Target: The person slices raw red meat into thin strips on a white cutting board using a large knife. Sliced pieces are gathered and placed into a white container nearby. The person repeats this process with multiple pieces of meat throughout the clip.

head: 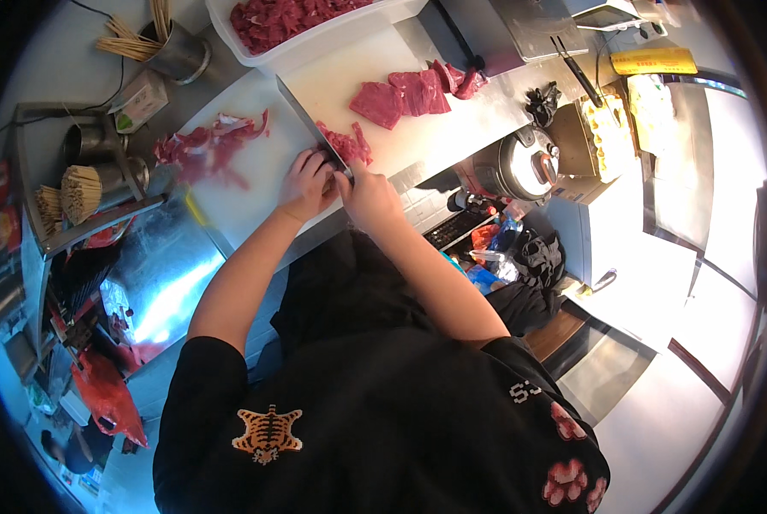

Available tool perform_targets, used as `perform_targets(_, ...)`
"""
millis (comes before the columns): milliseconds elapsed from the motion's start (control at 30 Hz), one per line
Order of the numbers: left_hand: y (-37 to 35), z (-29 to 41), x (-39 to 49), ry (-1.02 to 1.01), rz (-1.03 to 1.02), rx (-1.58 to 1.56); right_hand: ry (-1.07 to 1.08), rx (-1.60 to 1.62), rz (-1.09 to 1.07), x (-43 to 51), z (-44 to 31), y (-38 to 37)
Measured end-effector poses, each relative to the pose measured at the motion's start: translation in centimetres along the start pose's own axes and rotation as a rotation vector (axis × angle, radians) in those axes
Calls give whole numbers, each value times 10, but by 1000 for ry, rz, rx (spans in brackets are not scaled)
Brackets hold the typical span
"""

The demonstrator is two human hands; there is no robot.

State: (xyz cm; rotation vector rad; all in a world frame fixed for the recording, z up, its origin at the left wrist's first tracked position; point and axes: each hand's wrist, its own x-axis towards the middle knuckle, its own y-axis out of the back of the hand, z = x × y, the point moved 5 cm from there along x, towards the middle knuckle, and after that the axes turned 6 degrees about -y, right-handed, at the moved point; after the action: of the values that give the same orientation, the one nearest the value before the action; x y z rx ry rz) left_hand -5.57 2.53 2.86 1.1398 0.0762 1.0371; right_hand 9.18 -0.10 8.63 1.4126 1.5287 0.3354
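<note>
My right hand is closed around the handle of a long kitchen knife, whose blade points away from me over a white cutting board. Just left of the blade, my left hand rests on the board with bent fingers; whether it holds a piece of meat underneath is hidden. Small cut pieces of raw red meat lie against the blade's right side. Farther right is a row of larger raw meat slabs. Pale and red meat trimmings are spread at the board's left.
A white plastic tub of cut meat stands beyond the board. Metal containers with wooden skewers are at the upper left. To the right are a black-handled fork, a black plastic bag and a pressure cooker below the counter edge.
</note>
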Motion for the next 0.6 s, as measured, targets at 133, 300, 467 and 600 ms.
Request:
perform_targets(133,4,-1,-8,33,48,22,7,-3,1,-18,3,15)
perform_targets(300,1,-3,-7,80,-3,5,60,59,51,-55,33,16)
perform_targets(467,0,-3,-7,72,36,18,9,15,-13,-72,44,21)
perform_targets(600,-3,-8,-8,64,32,7,-27,-31,-47,-83,54,23)
